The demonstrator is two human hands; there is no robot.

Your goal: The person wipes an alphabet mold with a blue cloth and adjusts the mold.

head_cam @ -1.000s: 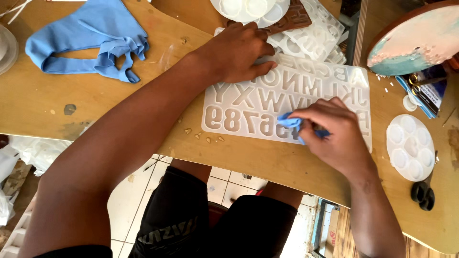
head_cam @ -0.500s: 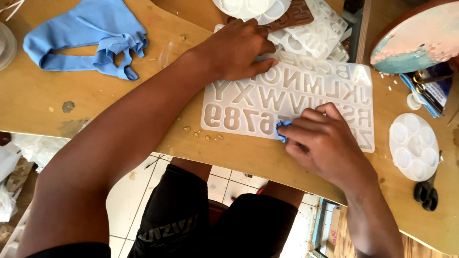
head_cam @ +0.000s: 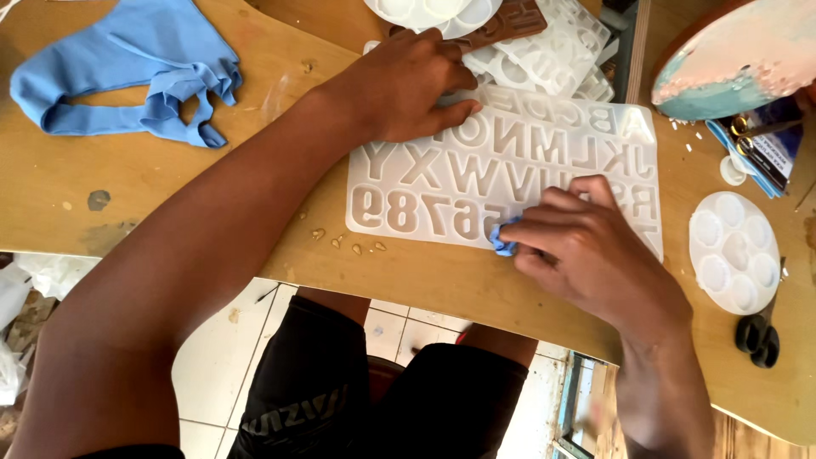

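- A small blue cloth wad [head_cam: 503, 238] is pinched in the grip of the right hand [head_cam: 595, 255], the fingers closed around it, and is pressed against the lower edge of the translucent letter-and-number mould [head_cam: 476, 178].
- The mould is laid flat on the wooden counter [head_cam: 170, 187], directly beneath both hands.
- The upper left corner of the mould is pressed down by the left hand [head_cam: 408, 85]; its grip is closed on nothing, the palm and fingers being laid flat on the mould.
- Just beyond the left hand, a stack of further clear moulds [head_cam: 552, 51] and a brown mould [head_cam: 510, 21] are seen, partly covered by a white round palette [head_cam: 425, 10].
- Far to the left of the left hand, a crumpled blue cloth [head_cam: 127, 72] is spread on the counter.
- To the right of the right hand, a second round white palette [head_cam: 735, 251] is set, with black scissor handles [head_cam: 756, 336] just beside it.
- Small crumbs [head_cam: 348, 244] are scattered on the counter near the lower left corner of the mould.
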